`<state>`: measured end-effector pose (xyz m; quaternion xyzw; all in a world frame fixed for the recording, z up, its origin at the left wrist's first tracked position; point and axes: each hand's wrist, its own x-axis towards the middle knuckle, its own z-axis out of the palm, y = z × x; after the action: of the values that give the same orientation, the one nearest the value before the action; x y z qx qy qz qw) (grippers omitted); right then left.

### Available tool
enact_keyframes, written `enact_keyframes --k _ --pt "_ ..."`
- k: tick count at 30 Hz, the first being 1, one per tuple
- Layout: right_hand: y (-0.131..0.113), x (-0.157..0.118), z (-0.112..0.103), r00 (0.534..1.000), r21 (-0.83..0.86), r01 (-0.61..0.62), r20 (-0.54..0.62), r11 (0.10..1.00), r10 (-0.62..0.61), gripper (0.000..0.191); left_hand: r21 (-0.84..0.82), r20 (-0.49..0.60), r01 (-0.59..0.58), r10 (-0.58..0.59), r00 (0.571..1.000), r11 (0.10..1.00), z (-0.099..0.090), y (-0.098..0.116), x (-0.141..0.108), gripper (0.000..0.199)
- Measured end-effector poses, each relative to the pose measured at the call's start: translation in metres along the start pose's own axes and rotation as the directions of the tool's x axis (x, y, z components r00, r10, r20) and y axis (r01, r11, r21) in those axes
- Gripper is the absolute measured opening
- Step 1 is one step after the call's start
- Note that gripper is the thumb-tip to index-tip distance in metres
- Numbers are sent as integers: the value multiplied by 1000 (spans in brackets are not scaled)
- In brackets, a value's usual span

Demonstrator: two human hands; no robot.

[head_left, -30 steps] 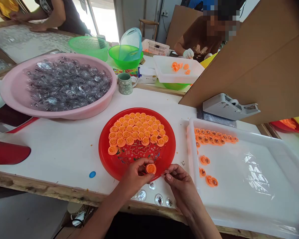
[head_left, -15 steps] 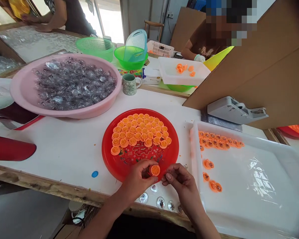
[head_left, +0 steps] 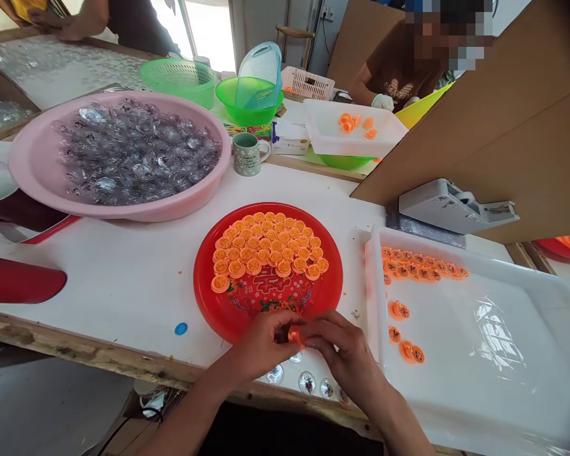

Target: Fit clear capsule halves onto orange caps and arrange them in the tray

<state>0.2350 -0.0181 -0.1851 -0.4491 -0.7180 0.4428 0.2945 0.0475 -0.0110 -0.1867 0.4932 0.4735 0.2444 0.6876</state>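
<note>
Over the near edge of the red round tray [head_left: 330, 304], my left hand [head_left: 259, 345] pinches a small orange round plastic piece [head_left: 295, 336]. The fingers of my right hand [head_left: 344, 348] close on the same piece from the other side and cover part of it; whether they also hold something small cannot be seen. Many similar orange round pieces [head_left: 263, 247] lie face up across the far part of the red tray. Below my hands, several clear domes [head_left: 306, 382] with dark prints rest on the table near its edge.
At right, a white tray [head_left: 456, 392] holds orange pieces with dark prints [head_left: 411, 266]. A pink basin [head_left: 33, 158] of clear domes stands at left, beside a mug [head_left: 247, 155]. A tape dispenser [head_left: 446, 206] stands by the cardboard [head_left: 503, 126]. A co-worker [head_left: 394, 63] sits opposite.
My right hand has moved left and up to meet the orange piece in my left hand. That piece has tilted, so its face no longer shows. The view has shifted slightly.
</note>
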Motion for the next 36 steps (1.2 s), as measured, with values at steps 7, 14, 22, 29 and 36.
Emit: enact_keyframes --k 7,14,22,29,36 --pt "-7 12 -4 998 57 -11 61 998 7 17 6 32 -87 87 996 996 -1 6 -1 31" --pt "0 2 15 951 189 -238 -152 953 268 6 -257 -103 -50 24 994 965 -4 -3 6 31" --pt "1 -8 28 881 138 -233 -389 963 269 10 -222 -183 -126 86 979 967 11 0 -11 40" --pt "-9 -15 24 890 -138 -77 -457 987 6 4 74 -274 -265 275 922 961 14 9 -18 34" --pt "-10 -17 29 879 22 -85 -470 996 85 6 7 -337 -260 247 908 966 19 15 -21 18"
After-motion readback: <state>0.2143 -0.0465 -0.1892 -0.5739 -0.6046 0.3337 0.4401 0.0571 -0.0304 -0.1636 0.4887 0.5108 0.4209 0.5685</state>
